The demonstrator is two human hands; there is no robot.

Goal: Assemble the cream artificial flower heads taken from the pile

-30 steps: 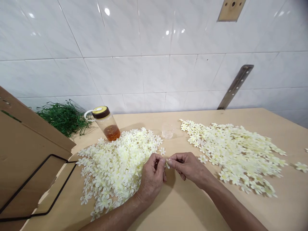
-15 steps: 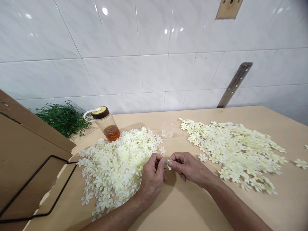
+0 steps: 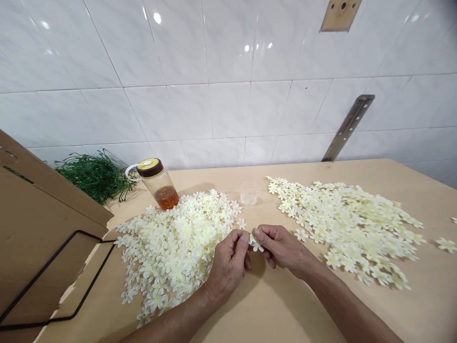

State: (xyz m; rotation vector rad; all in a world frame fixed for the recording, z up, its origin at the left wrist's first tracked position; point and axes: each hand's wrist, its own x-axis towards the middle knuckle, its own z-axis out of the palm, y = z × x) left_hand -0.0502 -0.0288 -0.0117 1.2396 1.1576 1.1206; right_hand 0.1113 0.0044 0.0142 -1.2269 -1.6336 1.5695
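my left hand (image 3: 228, 262) and right hand (image 3: 282, 247) meet over the pale wooden table (image 3: 271, 309), fingertips pinched shut together on one small cream fabric flower (image 3: 255, 245). it sits between a heaped pile of the same flowers (image 3: 174, 238) and a flatter spread pile (image 3: 353, 224).

Bright, even light falls from overhead, leaving small white glare spots on the glossy wall tiles (image 3: 228, 57). Soft, faint shadows lie under the hands and beside the bottle (image 3: 157, 183) on the surface (image 3: 278, 305). The picture is sharp throughout, though the wide lens bends the tile lines outward toward the edges.
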